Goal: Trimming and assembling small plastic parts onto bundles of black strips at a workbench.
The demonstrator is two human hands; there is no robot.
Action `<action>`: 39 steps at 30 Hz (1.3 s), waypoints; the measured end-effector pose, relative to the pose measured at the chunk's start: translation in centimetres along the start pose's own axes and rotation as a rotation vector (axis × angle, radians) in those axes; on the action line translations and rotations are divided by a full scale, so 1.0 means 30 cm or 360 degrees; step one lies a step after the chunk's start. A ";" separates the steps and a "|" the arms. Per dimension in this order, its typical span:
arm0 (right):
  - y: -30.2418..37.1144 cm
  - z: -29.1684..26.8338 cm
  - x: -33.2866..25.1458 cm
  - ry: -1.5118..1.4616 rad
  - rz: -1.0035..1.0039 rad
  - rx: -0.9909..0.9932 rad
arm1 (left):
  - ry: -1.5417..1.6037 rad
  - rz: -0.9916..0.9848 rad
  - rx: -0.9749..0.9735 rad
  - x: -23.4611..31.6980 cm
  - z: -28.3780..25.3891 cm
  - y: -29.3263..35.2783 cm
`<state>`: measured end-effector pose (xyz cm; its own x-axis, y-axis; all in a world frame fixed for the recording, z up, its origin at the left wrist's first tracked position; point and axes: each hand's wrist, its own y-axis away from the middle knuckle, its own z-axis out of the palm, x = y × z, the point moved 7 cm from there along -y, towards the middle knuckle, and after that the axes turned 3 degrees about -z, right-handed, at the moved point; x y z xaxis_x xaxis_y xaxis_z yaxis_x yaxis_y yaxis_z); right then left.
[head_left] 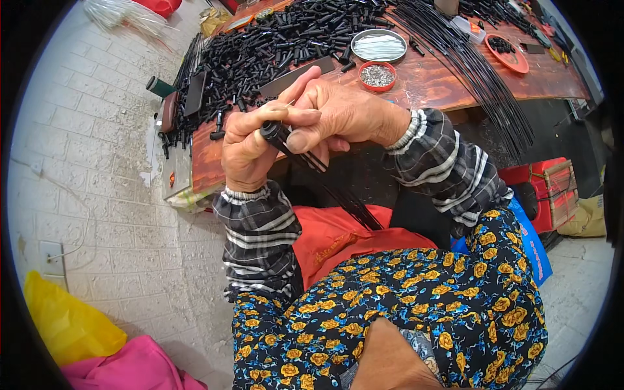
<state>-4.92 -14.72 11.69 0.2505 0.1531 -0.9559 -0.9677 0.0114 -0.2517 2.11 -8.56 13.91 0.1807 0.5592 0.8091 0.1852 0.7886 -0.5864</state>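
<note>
Worktop (429, 88) kinda swamped with small black parts (292, 39); left hand (247, 146) has its grip snug on a black tubular piece (272, 131), right hand (348, 114) bunched alongside, can't tell its hold.

A: Down at lower left, a crumpled yellow bag (70, 318), and it's right up against a bright pink cloth (127, 367)!

B: Just above them, a white wall plate (53, 258), a thin cable (83, 237) looping from it over the pale brick-patterned wall (117, 162).

A: Swing to top left: a bundle of whitish strands (120, 16), something red (160, 6) just beside it, partly out of view.

B: Across on the right, a bright blue bag (534, 250) shows near a red boxy thing (559, 188) with a straw-coloured panel!

A: And a tan sack (588, 218) right beside that.
</note>
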 end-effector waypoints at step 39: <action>0.042 -0.189 -0.085 0.0988 -0.0337 0.0370 | -0.0218 -0.0265 0.1216 -0.115 -0.087 0.002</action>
<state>-6.63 -20.71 12.96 0.3367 -0.4684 -0.8168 -0.8599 0.2005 -0.4694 4.01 -11.11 10.99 0.0794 0.4059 0.9105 -0.5239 0.7940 -0.3083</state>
